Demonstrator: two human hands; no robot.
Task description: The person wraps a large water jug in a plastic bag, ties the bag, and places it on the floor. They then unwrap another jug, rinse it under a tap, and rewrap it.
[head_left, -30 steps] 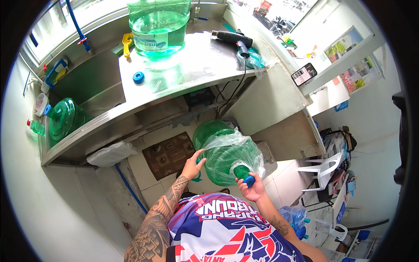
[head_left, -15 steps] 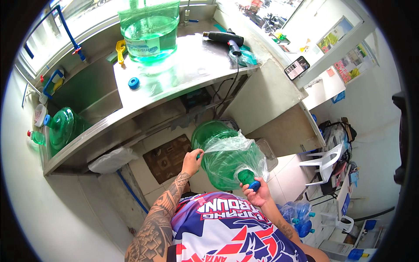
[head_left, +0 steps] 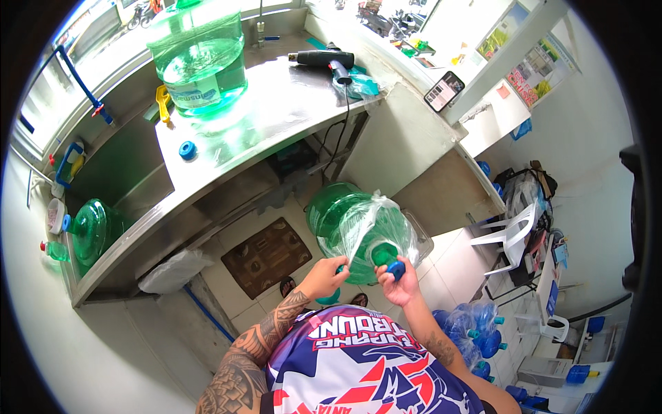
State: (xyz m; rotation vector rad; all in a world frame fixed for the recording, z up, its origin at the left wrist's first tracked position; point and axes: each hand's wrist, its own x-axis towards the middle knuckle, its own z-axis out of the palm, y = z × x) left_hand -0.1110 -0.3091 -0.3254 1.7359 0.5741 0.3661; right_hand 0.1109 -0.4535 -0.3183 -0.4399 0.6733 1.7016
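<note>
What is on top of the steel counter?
The steel counter holds a partly filled green water jug, a yellow tool, a blue cap and a black heat gun beside teal plastic. Whatever lies beneath the heat gun is hidden.

Steel counter (head_left: 279, 96), green jug (head_left: 207, 72) on it, blue cap (head_left: 187, 150), heat gun (head_left: 326, 59)

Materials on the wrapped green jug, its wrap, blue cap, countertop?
Green jug: probably rigid plastic, glossy; tinted, see-through wall, though looks alone don't exclude glass.
Wrap: seemingly thin, clear plastic film; crinkled, shiny folds.
Blue cap: likely plastic; opaque, evenly coloured.
Countertop: metal, perhaps stainless steel; grey, smooth, strong glare.
</note>
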